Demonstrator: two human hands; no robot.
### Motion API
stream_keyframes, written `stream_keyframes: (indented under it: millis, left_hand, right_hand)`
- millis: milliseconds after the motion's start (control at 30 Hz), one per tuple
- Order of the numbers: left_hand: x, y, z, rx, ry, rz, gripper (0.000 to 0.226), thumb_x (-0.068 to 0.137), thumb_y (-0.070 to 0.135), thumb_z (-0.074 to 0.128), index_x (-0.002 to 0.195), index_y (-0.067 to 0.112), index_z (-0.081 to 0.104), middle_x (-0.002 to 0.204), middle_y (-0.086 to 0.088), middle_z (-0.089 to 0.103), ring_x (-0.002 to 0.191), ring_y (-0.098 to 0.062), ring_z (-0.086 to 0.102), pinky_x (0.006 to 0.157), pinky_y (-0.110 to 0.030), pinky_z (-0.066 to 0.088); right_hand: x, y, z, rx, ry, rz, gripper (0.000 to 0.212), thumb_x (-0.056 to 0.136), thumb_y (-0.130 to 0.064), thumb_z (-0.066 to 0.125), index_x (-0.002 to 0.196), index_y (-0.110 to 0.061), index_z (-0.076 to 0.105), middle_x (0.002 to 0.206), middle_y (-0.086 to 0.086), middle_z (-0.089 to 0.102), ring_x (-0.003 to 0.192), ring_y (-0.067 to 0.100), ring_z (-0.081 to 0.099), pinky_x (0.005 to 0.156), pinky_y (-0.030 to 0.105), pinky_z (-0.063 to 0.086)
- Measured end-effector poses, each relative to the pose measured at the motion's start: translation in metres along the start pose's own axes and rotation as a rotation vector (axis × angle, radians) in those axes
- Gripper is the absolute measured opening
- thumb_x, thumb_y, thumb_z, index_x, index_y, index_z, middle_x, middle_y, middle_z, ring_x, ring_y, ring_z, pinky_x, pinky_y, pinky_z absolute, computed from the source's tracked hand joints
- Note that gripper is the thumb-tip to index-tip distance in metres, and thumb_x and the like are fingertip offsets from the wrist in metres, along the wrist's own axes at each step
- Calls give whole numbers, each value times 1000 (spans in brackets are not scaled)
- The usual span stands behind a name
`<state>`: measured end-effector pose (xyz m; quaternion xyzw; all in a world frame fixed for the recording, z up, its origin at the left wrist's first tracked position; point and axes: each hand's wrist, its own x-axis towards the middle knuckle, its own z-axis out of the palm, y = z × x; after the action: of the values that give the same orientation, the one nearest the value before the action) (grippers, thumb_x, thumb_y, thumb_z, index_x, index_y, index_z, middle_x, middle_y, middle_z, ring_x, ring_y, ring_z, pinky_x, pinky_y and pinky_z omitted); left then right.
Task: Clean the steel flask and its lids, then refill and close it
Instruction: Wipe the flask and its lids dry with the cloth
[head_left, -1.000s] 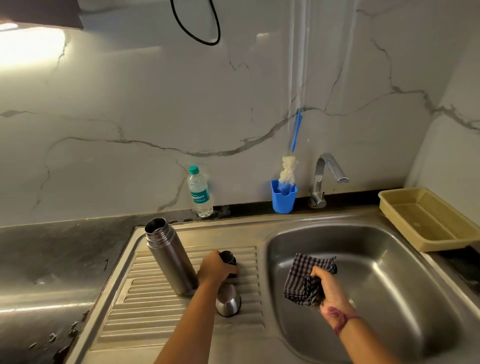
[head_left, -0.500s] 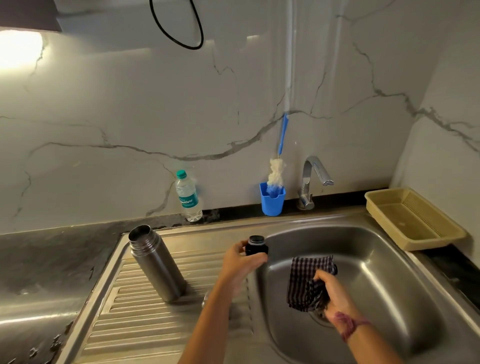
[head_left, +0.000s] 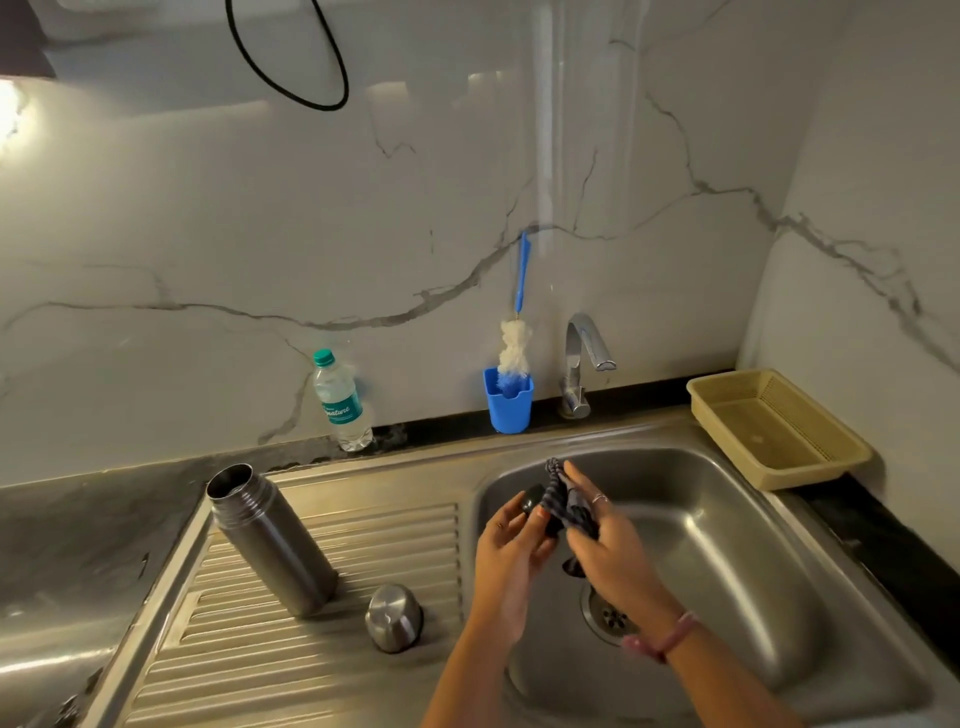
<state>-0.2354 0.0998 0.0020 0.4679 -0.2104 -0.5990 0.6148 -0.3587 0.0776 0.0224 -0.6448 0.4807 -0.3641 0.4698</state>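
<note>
The open steel flask (head_left: 270, 535) stands upright on the ribbed drainboard (head_left: 332, 670), left of the sink basin (head_left: 727, 561). Its steel cup lid (head_left: 393, 617) sits mouth-down on the drainboard to the flask's right. Over the basin, my left hand (head_left: 511, 545) grips the small black inner lid (head_left: 533, 500). My right hand (head_left: 602, 535) holds the checked cloth (head_left: 563, 501) and presses it against that lid. Much of the black lid is hidden by the cloth and fingers.
A plastic water bottle (head_left: 340, 400) stands at the wall behind the drainboard. A blue holder (head_left: 508, 401) with a bottle brush (head_left: 515, 343) sits left of the tap (head_left: 584, 358). A beige tray (head_left: 774, 428) rests on the counter at the right.
My left hand has carried the black lid from the drainboard to above the basin. My right hand has risen with the cloth to meet the lid.
</note>
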Motion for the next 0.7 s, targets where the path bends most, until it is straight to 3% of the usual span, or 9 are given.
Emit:
stream_keyframes:
  millis: [67,167,233,300,367,433,500,600,700]
  left_hand:
    - [-1,2,8,-64,36,-6,31,95,13,58,125,5,60,112,-16,72,99,-26,71,83,-35,58]
    - [-4,5,18,-86,35,-35,30,97,16,55,122,2,64,112,-17,72,98,-25,70,78,-33,58]
    - [-7,4,22,-52,-8,-48,29,97,14,55,122,2,64,113,-17,72,103,-28,69,82,-35,59]
    - [-11,3,24,2,-48,-49,28,97,12,55,123,5,63,112,-16,72,104,-27,70,81,-34,59]
    - [-10,3,27,51,-48,-35,28,98,13,55,124,6,62,110,-14,73,104,-25,70,81,-32,59]
    - [-9,4,31,70,-6,-20,29,98,14,55,126,7,62,110,-14,73,103,-26,70,81,-32,59]
    - [-7,4,35,54,41,-18,29,99,17,55,125,9,62,111,-14,72,103,-27,69,83,-36,58]
    - [-8,6,41,-12,89,-66,25,97,22,58,119,13,66,111,-13,72,107,-32,66,88,-43,56]
    - [-11,7,44,-37,36,-70,27,94,16,61,120,12,65,115,-15,70,108,-30,66,86,-41,57]
  right_hand:
    - [-4,7,-3,-54,-36,-125,77,89,6,51,147,-37,25,145,-17,37,132,3,41,106,28,43]
    - [-10,21,-9,8,-13,-216,75,87,7,50,148,-31,27,151,-15,34,137,-1,33,108,16,33]
    - [-11,23,-17,144,17,-149,68,89,8,49,143,-31,35,144,-8,45,132,3,42,101,12,39]
    - [-8,21,-28,172,-14,-55,69,90,7,47,135,-44,39,131,-7,55,120,8,54,91,22,51]
    - [-2,17,-37,62,-69,-65,70,88,5,47,132,-49,37,130,-13,54,120,4,52,99,29,49]
    - [1,12,-41,-133,-97,-177,72,85,4,51,140,-40,33,139,-17,44,130,-3,40,112,28,36]
    - [1,13,-45,-402,-147,-325,79,84,-1,55,149,-31,23,151,-16,28,140,-4,22,118,24,21]
    - [-6,21,-52,-701,-238,-443,86,87,-6,56,151,-34,5,155,-25,-3,142,-8,-6,115,13,2]
    - [-10,21,-54,-300,-178,-260,78,86,1,54,147,-38,24,152,-16,28,140,-1,25,114,22,28]
